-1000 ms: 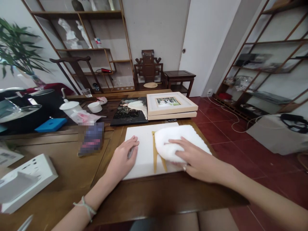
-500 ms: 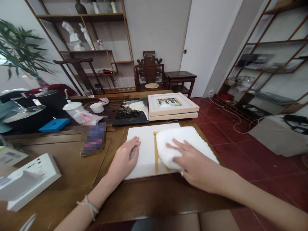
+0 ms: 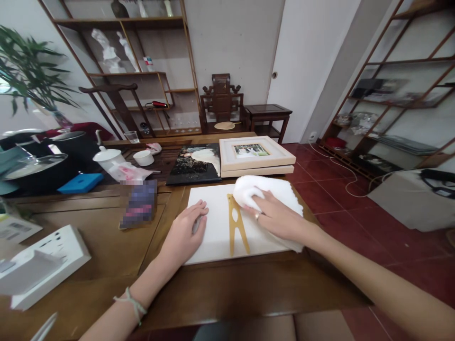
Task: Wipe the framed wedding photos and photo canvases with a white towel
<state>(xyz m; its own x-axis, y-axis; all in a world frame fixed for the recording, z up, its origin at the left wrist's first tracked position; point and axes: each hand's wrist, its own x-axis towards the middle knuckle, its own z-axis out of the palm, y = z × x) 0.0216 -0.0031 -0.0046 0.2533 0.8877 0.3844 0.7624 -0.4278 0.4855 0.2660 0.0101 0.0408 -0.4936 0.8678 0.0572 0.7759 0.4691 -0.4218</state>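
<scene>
A white flat panel (image 3: 215, 241) lies at the table's near edge, with a gold A-shaped piece (image 3: 234, 220) on its face that looks like a frame stand. My left hand (image 3: 188, 227) rests on the panel's left side, fingers loosely bent and thumb apart, gripping nothing that I can see. On the right half, my right hand (image 3: 275, 213) presses down on a white fluffy cloth (image 3: 280, 187), its fingers bunching the cloth's left part just beside the stand's top. The cloth spreads under the hand and past the panel's right edge, hiding that side.
Behind the panel lie a dark picture panel (image 3: 194, 166) and stacked pale picture frames (image 3: 258, 163). To the left are a blurred purple packet (image 3: 140, 203), a blue block (image 3: 80, 183), a white teapot (image 3: 108, 158), a black pot (image 3: 39, 173) and a white box (image 3: 50, 265).
My right hand has drawn the cloth up and bunched it toward the panel's far side, uncovering the stand's right leg. My left hand has stayed in place.
</scene>
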